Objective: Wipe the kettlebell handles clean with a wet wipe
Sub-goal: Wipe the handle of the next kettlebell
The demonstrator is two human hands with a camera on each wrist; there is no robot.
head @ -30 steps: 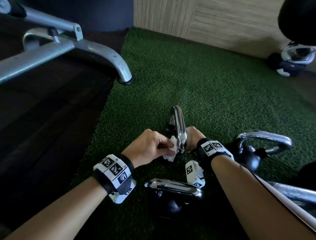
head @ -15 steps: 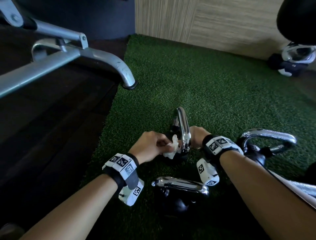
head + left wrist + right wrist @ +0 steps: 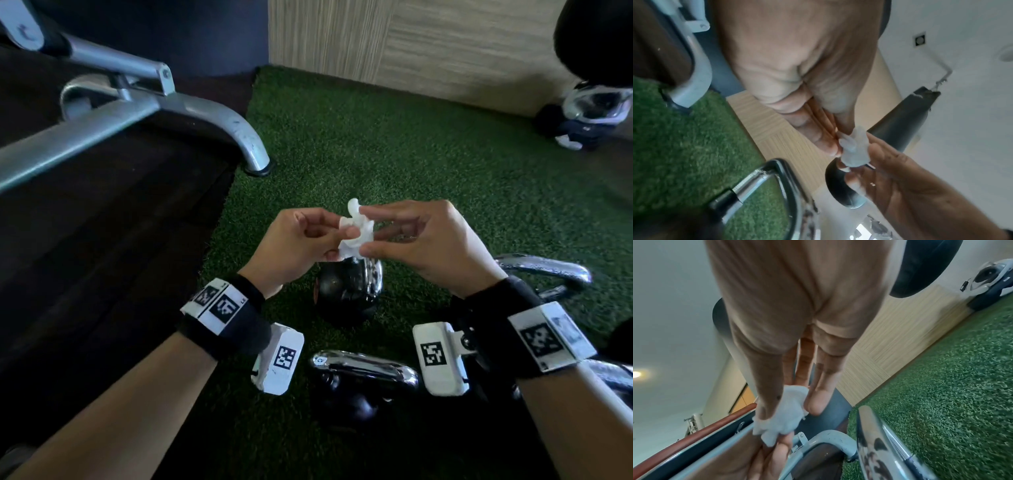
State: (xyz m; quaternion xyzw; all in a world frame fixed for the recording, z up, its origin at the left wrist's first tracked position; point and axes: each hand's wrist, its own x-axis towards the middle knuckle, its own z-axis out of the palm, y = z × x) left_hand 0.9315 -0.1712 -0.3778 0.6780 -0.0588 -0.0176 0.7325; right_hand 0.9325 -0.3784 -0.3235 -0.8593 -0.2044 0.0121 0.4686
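Note:
Both hands hold a crumpled white wet wipe (image 3: 354, 233) in the air above the middle kettlebell (image 3: 342, 294), clear of its chrome handle (image 3: 374, 274). My left hand (image 3: 339, 241) pinches the wipe's left side; my right hand (image 3: 368, 231) pinches its right side between thumb and forefinger. A second kettlebell's chrome handle (image 3: 366, 368) lies nearer me, and a third handle (image 3: 548, 269) shows at the right. In the left wrist view the wipe (image 3: 855, 146) sits between the fingertips of both hands. The right wrist view shows the wipe (image 3: 781, 410) under my thumb, beside a chrome handle (image 3: 879, 443).
The kettlebells stand on green artificial turf (image 3: 411, 154). A grey metal bench leg (image 3: 246, 144) ends at the turf's left edge, with dark flooring (image 3: 102, 257) beyond. A wood-panelled wall (image 3: 411, 44) runs behind. A white and dark device (image 3: 589, 116) sits at the back right.
The left hand has lifted the wipe off the middle kettlebell's handle. The right hand has let go of that kettlebell, risen, and now pinches the wipe as well.

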